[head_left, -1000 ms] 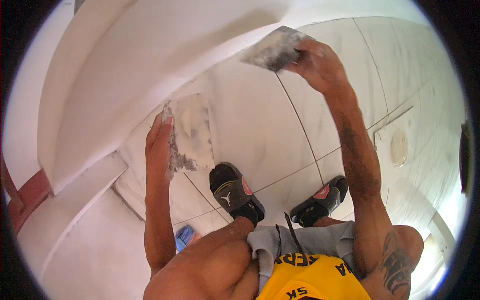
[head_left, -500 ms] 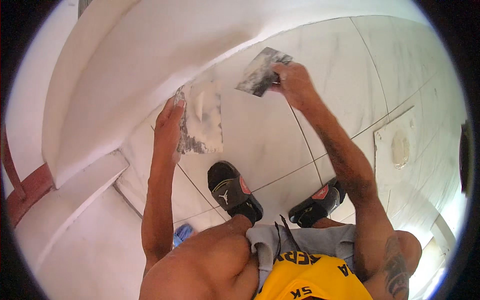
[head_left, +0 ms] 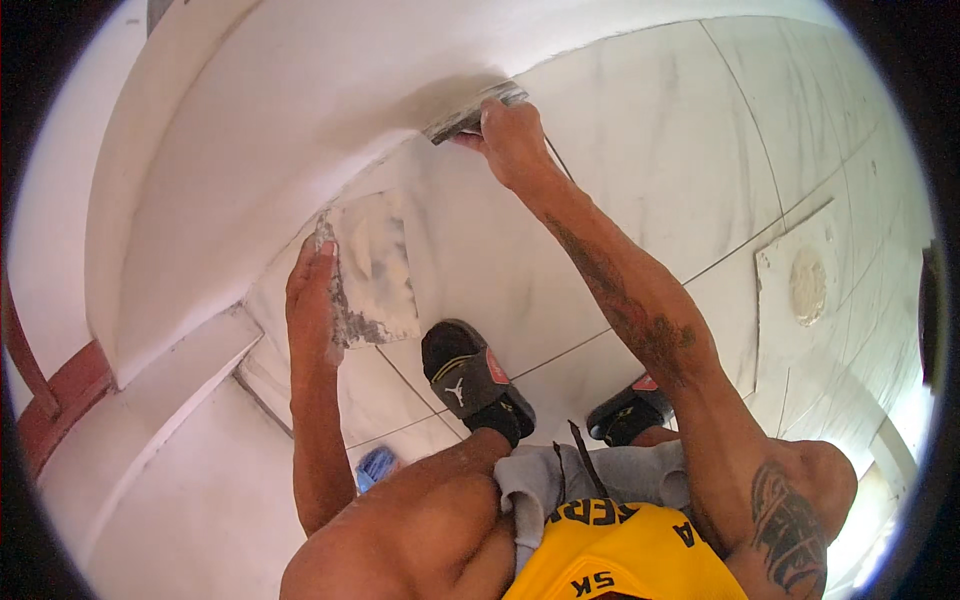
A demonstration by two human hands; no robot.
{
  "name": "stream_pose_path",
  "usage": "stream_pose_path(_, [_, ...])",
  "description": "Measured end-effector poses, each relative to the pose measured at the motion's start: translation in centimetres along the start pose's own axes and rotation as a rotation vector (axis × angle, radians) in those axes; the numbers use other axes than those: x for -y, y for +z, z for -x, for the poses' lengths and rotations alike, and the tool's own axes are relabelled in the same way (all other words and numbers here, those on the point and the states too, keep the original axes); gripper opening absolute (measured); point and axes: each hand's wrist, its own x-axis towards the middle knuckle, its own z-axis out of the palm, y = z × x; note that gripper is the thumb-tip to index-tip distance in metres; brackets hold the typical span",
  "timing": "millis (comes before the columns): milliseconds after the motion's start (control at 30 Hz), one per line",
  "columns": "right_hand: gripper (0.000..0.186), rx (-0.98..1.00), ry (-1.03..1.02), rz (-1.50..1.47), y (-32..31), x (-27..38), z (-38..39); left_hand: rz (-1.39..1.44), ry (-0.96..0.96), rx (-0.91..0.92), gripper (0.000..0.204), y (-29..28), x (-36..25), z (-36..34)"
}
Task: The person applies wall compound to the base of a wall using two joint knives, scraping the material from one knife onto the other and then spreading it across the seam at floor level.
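Observation:
My left hand is closed on the edge of a flat rectangular putty board, smeared with cream-coloured paste and dark along its worn edges. It is held above the tiles, beside the foot of the curved white wall. Farther off, my right hand grips a thin flat putty blade, dark with whitish residue. The blade is tilted and seen nearly edge-on at the lower part of the wall, where a shadow falls. Whether its edge touches the wall I cannot tell.
Pale marbled tiles cover the floor. A board with a dried beige patch lies at the right. My feet wear black slides. A blue object rests near my left leg. At the left are a white step and a reddish-brown base.
My right hand has moved left and farther away, bringing the blade to the wall and turning it nearly edge-on. My left hand and the putty board have shifted slightly left and nearer.

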Motion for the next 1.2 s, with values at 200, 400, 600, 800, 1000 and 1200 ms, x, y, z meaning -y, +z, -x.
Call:
stream_pose_path(200, [0.030,0.130,-0.159,0.007,-0.2,-1.0,-3.3,0.029,0.024,0.040,0.040,-0.4,0.0,0.0])
stream_pose_path(400, [0.035,0.129,-0.447,0.870,2.5,3.5,-1.0,-0.019,0.060,0.050,0.039,-0.6,-0.5,0.1])
stream_pose_path(600, [0.035,0.219,-0.936,1.471,1.0,11.0,7.1,-0.034,0.094,0.091,0.048,0.0,-0.3,-1.5])
stream_pose_path(800, [0.027,0.298,-0.309,1.211,-0.1,13.7,11.6,-0.156,0.075,0.150,0.047,1.2,-2.2,-2.2])
stream_pose_path(1000, [0.038,0.700,-1.076,1.531,0.6,10.9,11.4,-0.279,0.130,0.165,0.049,1.9,-2.6,-3.1])
stream_pose_path(1200, [0.030,0.806,-1.215,1.649,0.1,10.3,11.6,-0.267,0.092,0.373,0.048,4.2,-3.8,-2.4])
